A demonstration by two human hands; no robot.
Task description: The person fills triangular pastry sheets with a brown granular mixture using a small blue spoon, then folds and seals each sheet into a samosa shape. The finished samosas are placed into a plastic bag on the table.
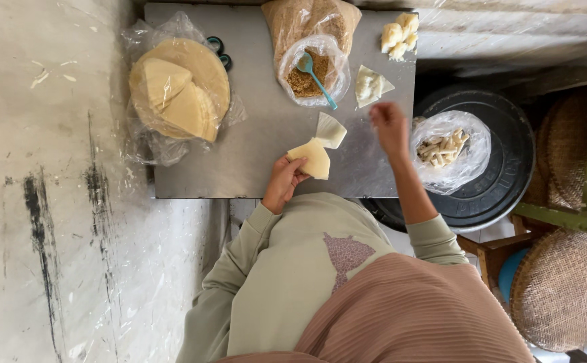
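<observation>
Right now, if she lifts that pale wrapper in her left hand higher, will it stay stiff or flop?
The wrapper probably flops: it looks thin, and its free corner already folds away from the left hand. It likely weighs little, held only at one edge. It may tear easily.

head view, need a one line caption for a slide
Left hand holds a folded pastry wrapper on a metal table; right hand hovers beside a bag of brown filling.
</observation>
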